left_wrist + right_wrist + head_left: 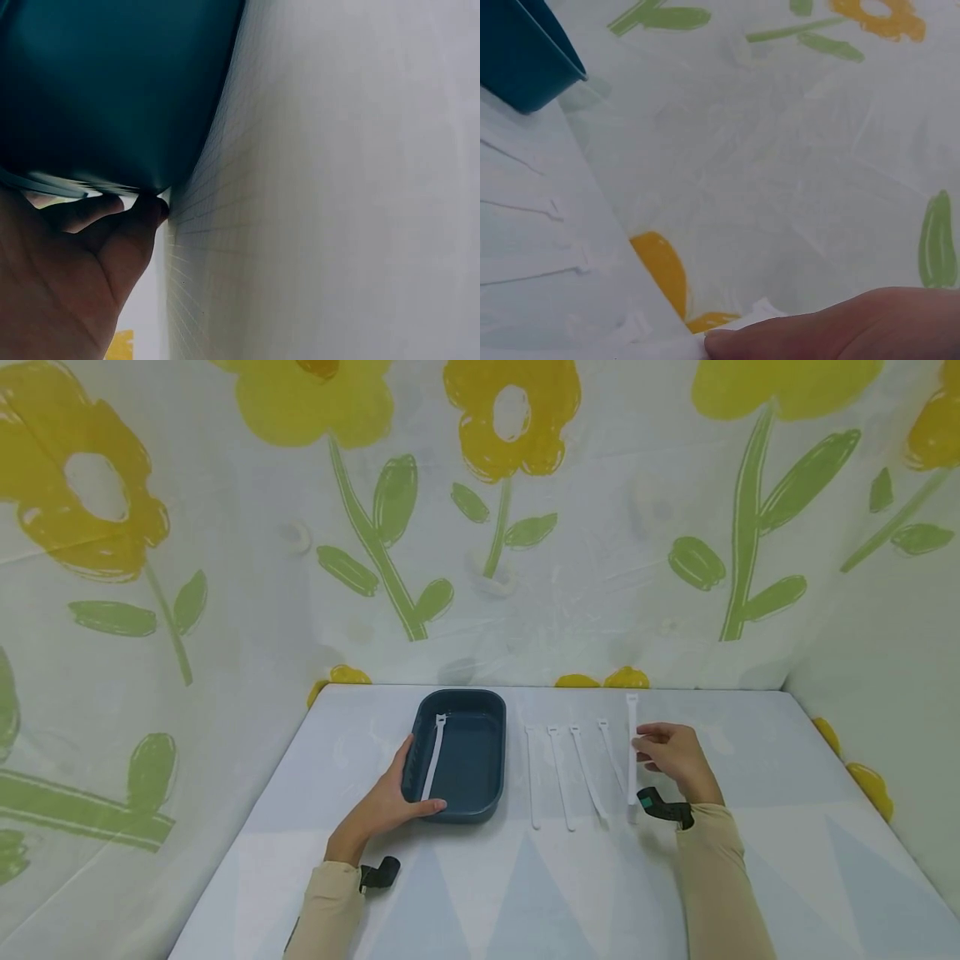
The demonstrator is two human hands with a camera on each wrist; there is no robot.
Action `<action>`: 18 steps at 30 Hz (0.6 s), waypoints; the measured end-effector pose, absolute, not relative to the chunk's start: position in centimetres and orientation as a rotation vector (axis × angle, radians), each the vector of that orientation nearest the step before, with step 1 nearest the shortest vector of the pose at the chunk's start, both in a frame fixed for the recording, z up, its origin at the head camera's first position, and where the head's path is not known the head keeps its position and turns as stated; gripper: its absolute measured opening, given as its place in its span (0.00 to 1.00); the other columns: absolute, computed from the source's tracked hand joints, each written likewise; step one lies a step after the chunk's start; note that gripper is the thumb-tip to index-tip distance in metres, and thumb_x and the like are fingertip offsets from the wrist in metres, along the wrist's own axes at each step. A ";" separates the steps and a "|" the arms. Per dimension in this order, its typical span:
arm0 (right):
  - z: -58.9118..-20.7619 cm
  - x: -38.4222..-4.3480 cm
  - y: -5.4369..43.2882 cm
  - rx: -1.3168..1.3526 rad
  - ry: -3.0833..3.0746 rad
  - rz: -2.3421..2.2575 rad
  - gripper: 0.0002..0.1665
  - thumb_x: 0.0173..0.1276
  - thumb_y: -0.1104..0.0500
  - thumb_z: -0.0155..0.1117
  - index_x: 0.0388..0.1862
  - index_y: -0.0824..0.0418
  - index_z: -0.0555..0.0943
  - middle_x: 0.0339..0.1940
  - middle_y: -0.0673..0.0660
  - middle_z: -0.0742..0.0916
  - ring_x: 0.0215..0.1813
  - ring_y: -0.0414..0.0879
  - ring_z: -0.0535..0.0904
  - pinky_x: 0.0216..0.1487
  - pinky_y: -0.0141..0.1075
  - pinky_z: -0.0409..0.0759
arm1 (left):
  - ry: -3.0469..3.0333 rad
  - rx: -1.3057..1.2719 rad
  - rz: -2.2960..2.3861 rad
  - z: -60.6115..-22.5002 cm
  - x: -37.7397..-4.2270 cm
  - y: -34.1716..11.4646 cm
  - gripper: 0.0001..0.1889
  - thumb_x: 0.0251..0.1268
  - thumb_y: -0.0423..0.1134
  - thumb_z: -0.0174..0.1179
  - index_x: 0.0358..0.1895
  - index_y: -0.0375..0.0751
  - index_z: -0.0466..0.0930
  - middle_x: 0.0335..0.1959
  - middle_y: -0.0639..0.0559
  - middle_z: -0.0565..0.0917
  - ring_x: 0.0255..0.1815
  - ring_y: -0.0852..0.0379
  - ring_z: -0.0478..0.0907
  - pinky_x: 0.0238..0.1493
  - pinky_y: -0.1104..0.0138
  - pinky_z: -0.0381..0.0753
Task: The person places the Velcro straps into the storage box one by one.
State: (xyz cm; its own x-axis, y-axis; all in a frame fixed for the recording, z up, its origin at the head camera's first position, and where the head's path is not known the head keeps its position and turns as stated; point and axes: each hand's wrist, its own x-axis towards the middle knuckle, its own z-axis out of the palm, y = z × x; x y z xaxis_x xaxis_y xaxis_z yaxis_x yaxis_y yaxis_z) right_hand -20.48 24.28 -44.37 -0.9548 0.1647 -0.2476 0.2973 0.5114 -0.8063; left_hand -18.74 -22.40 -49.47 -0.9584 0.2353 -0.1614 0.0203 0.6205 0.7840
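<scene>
A dark blue rectangular bin [467, 768] stands on the table, with one white cable tie [434, 756] lying lengthwise along its left side. My left hand [386, 800] grips the bin's near left corner, thumb over the front rim and fingers along the outer left wall. From the left wrist view, the fingers of that left hand [90, 247] press against the bin's side wall [127, 90]. Between the thumb and fingers of my right hand [675, 758] is another white cable tie [632, 718], pinched near its middle with its slotted head pointing away from me.
Several more white cable ties [560, 781] lie in a spaced row between the bin and my right hand, heads toward the back. A flower-printed curtain [585, 568] hangs behind the white table [300, 802] and on both sides.
</scene>
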 end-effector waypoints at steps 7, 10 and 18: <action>-44.2 -20.8 24.1 0.400 2.583 -1.456 0.29 0.79 0.54 0.58 0.72 0.68 0.72 0.62 0.70 0.83 0.47 0.48 0.87 0.50 0.37 0.88 | 2.600 0.207 1.254 -49.4 -18.6 -22.6 0.69 0.52 0.64 0.76 0.85 0.64 0.28 0.88 0.46 0.42 0.86 0.36 0.49 0.79 0.34 0.57; -44.1 -20.9 24.0 0.386 2.574 -1.475 0.29 0.79 0.53 0.59 0.72 0.67 0.72 0.62 0.69 0.83 0.47 0.47 0.87 0.49 0.36 0.88 | 2.603 0.207 1.256 -49.4 -18.7 -22.6 0.69 0.51 0.64 0.76 0.85 0.64 0.28 0.88 0.45 0.42 0.86 0.35 0.49 0.79 0.34 0.57; -43.4 -20.6 23.7 0.290 2.560 -1.525 0.31 0.79 0.50 0.60 0.73 0.66 0.72 0.61 0.67 0.84 0.47 0.45 0.87 0.49 0.33 0.88 | 2.605 0.204 1.248 -49.4 -18.9 -22.4 0.69 0.51 0.64 0.76 0.85 0.63 0.29 0.88 0.45 0.42 0.86 0.35 0.49 0.79 0.34 0.57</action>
